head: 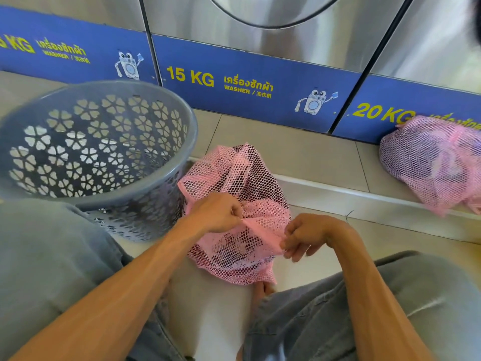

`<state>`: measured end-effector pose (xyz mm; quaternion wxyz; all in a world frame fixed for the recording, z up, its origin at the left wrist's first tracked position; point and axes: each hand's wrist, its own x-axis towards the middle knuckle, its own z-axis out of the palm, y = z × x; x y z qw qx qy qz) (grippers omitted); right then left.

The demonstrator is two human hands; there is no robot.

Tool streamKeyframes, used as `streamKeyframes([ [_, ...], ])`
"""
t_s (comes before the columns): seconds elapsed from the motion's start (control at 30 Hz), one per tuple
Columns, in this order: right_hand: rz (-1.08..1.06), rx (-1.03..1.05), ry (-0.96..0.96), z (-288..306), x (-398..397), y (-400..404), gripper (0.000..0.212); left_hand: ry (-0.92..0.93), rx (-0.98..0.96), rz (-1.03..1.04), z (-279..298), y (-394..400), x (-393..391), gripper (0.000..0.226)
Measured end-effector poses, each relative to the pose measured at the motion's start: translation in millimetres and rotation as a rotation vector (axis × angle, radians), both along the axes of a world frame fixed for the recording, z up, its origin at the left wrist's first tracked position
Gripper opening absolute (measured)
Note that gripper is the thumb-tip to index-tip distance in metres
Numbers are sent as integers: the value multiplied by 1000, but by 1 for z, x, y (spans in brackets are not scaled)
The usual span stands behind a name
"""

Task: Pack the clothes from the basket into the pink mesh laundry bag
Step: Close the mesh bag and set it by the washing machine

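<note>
The pink mesh laundry bag [235, 217] sat on the floor beside the basket [99, 152], dark clothes showing through. Left hand [217, 213] and right hand [303, 237] each pinched its top edge, probably closing it; the basket looked empty.

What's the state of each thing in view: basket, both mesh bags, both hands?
grey basket: tilted, no clothes visible inside.
pink mesh bag: on the floor between the knees, dark clothes inside, mouth gathered.
second pink mesh bag: filled, lying on the step against the 20 KG washer panel.
left hand: pinching the bag's mouth.
right hand: pinching the bag's mouth.
</note>
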<state>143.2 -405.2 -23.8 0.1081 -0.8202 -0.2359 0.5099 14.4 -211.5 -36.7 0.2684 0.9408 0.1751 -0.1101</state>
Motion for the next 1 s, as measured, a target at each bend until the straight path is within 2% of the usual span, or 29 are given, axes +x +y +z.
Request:
streamKeyframes([
  [0.1, -148, -99, -124, 2, 12, -15, 12, -35, 2, 118, 5, 18, -2, 10],
  [0.17, -214, -140, -312, -1, 21, -22, 14, -81, -72, 179, 11, 23, -2, 6],
  [0.23, -210, -79, -529, -5, 26, -22, 11, -134, -104, 180, 16, 23, 0, 6],
  [0.27, -220, 40, -588, -5, 25, -18, 8, -162, -110, 170, 18, 22, 2, 6],
  [0.3, -237, 206, -570, -3, 21, -12, 7, -181, -121, 161, 20, 20, 3, 5],
  [0.37, -251, 521, -363, 7, -1, 6, 10, -194, -140, 138, 21, 16, 4, 5],
  [0.43, -155, 612, -250, 8, -26, 25, 19, -189, -150, 94, 20, 11, 4, 2],
  [0.57, -21, 622, -467, -14, -43, 44, 17, -158, -131, 79, 19, 12, 1, 7],
  [0.63, 13, 607, -501, -12, -39, 45, 15, -145, -60, 134, 20, 17, -1, 11],
  [0.7, 80, 545, -424, -5, -35, 41, 13, -131, 11, 192, 18, 22, -3, 12],
  [0.8, 174, 293, -294, 1, -16, 22, 11, -106, 81, 280, 13, 34, -5, 15],
  [0.9, 106, 6, -216, 1, 3, -2, 11, -171, 65, 388, 13, 46, -7, 18],
  [0.93, 85, -60, -231, -2, 3, -5, 11, -217, 31, 407, 14, 47, -5, 18],
  [1.0, 101, -58, -447, -11, -2, 1, 11, -294, -59, 379, 19, 44, -1, 15],
])
